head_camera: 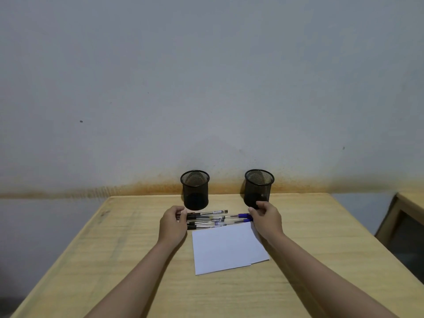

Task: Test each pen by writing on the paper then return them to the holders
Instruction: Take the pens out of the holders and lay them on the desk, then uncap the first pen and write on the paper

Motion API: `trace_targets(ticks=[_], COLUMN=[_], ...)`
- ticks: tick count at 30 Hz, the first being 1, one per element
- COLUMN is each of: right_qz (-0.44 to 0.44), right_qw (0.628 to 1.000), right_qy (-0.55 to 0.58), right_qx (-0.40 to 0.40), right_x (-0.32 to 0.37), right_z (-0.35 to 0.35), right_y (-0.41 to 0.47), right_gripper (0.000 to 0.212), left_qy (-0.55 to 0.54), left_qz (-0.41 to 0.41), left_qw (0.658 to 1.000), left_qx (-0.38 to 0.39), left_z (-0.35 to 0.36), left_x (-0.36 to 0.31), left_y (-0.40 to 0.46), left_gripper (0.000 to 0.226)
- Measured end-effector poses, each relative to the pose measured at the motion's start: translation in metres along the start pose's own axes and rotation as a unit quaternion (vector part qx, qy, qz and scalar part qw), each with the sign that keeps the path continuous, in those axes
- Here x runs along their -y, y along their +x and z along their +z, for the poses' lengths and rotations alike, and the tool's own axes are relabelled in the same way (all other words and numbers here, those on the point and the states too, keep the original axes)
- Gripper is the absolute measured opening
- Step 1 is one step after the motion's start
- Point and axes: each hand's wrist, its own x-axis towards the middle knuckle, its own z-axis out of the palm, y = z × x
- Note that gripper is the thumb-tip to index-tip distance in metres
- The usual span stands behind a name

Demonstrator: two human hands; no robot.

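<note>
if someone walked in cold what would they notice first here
Probably the two hands: the left hand and right hand bracket a cluster of pens lying flat in the middle of the wooden table, fingers at each end. Behind them two black mesh holders stand upright by the wall, seemingly empty. White paper lies nearer the person.

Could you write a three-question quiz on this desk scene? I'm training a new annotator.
1. True or false: the pens stand in the two holders.
2. Which hand is nearest the right holder: A left hand, B right hand?
3. What lies on the table just nearer the person than the pens?

Key: 1 false, they lie on the table before the left holder. 2 B. 3 white paper.
</note>
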Motion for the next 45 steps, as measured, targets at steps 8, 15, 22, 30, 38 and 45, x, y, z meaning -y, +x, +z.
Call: trace_targets(ticks=[8, 15, 22, 30, 38, 45], right_qz=[-0.150, -0.252, -0.261, -0.248, -0.285, -0.201], right_qw=[0.985, 0.956, 0.937, 0.916, 0.904, 0.957], right_qy=[-0.082, -0.132, -0.165, -0.219, -0.219, 0.000], right_qx=[-0.016, 0.075, 0.165, 0.228, 0.231, 0.208], right_x=[-0.002, 0.016, 0.031, 0.036, 0.044, 0.053], right_z=[-0.006, 0.012, 0.042, 0.056, 0.050, 0.022], right_y=[-0.012, -0.030, -0.040, -0.033, -0.031, -0.041], right_gripper=[0.029, 0.020, 0.022, 0.018, 0.018, 0.015], left_qy=[0.039, 0.166, 0.208, 0.165, 0.153, 0.160], left_qz=[0.130, 0.202, 0.222, 0.214, 0.223, 0.237], left_qw=[0.991, 0.951, 0.934, 0.952, 0.954, 0.957], left_qx=[0.022, 0.167, 0.189, 0.146, 0.133, -0.042], left_z=[-0.005, -0.016, -0.020, -0.018, -0.015, -0.021], left_x=[-0.001, 0.002, 0.007, 0.008, 0.010, 0.005], left_y=[-0.030, -0.086, -0.093, -0.091, -0.089, -0.090], left_gripper=[0.024, 0.049, 0.059, 0.052, 0.046, 0.029])
